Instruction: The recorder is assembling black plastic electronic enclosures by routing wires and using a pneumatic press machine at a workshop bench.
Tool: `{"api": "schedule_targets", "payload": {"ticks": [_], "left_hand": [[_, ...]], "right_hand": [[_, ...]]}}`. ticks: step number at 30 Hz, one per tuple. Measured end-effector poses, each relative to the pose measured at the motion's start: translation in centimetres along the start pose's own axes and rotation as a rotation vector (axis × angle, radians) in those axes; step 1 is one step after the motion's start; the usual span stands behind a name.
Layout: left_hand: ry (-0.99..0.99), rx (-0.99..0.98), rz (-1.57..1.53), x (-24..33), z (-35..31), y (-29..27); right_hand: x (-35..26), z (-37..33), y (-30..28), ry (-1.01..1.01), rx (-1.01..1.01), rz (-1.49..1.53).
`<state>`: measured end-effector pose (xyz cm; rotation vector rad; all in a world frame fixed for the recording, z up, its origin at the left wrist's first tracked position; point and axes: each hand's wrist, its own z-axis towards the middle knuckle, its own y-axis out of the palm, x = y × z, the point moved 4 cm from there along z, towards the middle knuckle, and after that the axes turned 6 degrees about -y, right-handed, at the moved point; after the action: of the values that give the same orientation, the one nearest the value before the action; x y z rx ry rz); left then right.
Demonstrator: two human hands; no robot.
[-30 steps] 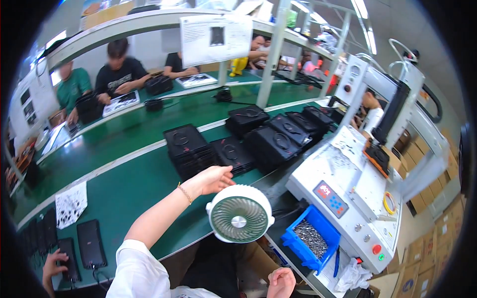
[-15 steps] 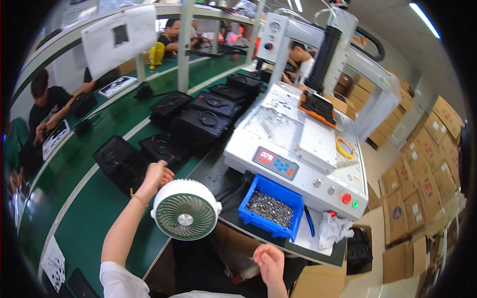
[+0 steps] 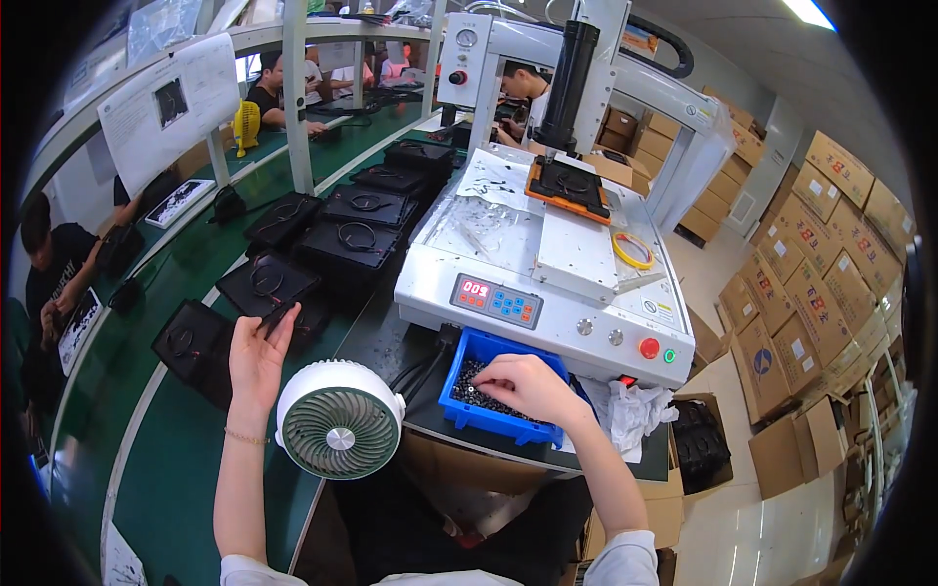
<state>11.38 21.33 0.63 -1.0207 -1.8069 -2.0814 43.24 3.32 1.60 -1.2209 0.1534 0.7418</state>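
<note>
My left hand (image 3: 257,363) is raised beside the white fan, its fingers closed on a thin black piece (image 3: 280,319) whose kind I cannot make out. Behind it lie stacked flat black cases (image 3: 269,280) with thin looped cables on top. My right hand (image 3: 532,387) reaches into a blue bin (image 3: 489,415) of small dark metal parts (image 3: 473,389), fingertips pinched together among them; what they hold is hidden. The round white fan (image 3: 340,439) stands between my forearms at the bench edge.
A white bench machine (image 3: 547,283) with a black vertical cylinder holds a black case in an orange fixture (image 3: 569,190). Yellow tape roll (image 3: 633,250) and crumpled white wrap (image 3: 640,415) lie nearby. Cartons (image 3: 806,283) are stacked right. Co-workers sit across the green bench (image 3: 186,439).
My right hand has moved from above my lap up into the blue bin. My left hand has drawn back from the black cases with a thin black piece. The view has shifted.
</note>
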Motion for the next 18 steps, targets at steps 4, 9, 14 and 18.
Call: {"api": "schedule_targets", "payload": {"ticks": [4, 9, 14, 18], "left_hand": [[-0.055, -0.073, -0.060, 0.5, -2.0, 3.3], [0.122, -0.061, -0.027, 1.7, -2.8, 4.7], [0.098, -0.062, 0.023, 2.6, -2.9, 5.4], [0.116, 0.047, 0.076, 3.0, -4.4, 7.1]], "right_hand": [[0.4, 1.1, 0.7, -0.026, -0.144, -0.071], [-0.1, 1.4, 0.2, 0.065, -0.103, 0.000], [-2.3, 0.9, -2.3, 0.010, 0.161, 0.269], [-5.8, 1.1, -3.6, -0.192, 0.240, 0.368]]}}
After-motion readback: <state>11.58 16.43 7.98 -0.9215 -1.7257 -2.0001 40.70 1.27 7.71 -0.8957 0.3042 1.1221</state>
